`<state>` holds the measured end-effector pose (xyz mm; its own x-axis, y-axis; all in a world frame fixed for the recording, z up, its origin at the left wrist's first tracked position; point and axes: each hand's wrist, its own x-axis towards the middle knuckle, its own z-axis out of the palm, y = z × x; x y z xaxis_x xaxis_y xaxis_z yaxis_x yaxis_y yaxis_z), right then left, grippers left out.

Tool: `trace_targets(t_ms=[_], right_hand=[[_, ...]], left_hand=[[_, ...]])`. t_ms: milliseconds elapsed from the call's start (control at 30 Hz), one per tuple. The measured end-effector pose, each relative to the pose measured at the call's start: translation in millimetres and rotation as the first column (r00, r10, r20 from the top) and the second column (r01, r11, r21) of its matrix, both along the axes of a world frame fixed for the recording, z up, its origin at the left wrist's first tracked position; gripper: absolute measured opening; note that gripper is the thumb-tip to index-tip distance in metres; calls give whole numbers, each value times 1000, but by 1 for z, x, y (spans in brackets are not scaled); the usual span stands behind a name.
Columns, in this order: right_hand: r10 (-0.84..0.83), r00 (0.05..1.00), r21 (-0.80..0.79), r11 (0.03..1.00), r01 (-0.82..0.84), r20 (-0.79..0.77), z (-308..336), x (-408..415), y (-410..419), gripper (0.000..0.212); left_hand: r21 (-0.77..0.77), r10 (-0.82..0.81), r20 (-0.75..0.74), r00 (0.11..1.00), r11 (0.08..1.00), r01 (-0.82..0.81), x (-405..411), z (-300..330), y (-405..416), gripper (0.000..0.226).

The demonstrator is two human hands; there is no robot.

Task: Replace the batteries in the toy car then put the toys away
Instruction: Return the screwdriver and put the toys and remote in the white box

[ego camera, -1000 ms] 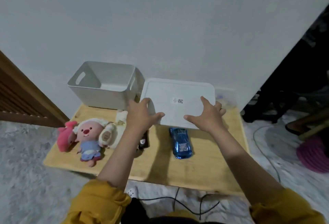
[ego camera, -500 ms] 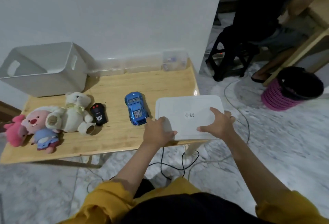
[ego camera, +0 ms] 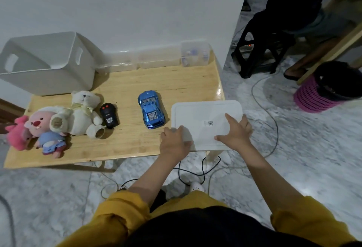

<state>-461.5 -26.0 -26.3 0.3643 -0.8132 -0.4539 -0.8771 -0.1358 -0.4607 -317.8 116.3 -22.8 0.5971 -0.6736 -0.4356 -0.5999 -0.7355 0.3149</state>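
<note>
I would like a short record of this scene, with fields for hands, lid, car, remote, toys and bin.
left hand: holds lid's near-left corner
right hand: fingers on top of lid
lid: white, at table's right corner, overhanging
toy car: blue, left of lid
remote: black, beside bear
plush toys: table's left end
bin: white, open

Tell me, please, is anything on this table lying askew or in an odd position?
Yes. The white lid, held by both hands, sticks out past the table's right front corner. The white bin at the back left looks tipped, its opening turned sideways. The teddy bear and pink plush lie flopped together.
</note>
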Motion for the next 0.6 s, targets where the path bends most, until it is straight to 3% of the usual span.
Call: trace_targets(t_ms=[133,267,467,600], right_hand=[[83,991,-90,993,-73,109,12,33,15,79],[215,945,-154,971,-181,246,25,90,40,69],[400,820,-185,916,-355,410,43,206,97,57],[502,760,-169,862,-477,412,54,284,144,57]], left_hand=[[-227,64,28,998,972,-56,10,15,11,56],[-500,154,57,986,860,-105,44,32,33,38],[-581,337,113,935,785,-212,146,47,96,40],[-575,447,139,884,763,-295,224,57,154,42]])
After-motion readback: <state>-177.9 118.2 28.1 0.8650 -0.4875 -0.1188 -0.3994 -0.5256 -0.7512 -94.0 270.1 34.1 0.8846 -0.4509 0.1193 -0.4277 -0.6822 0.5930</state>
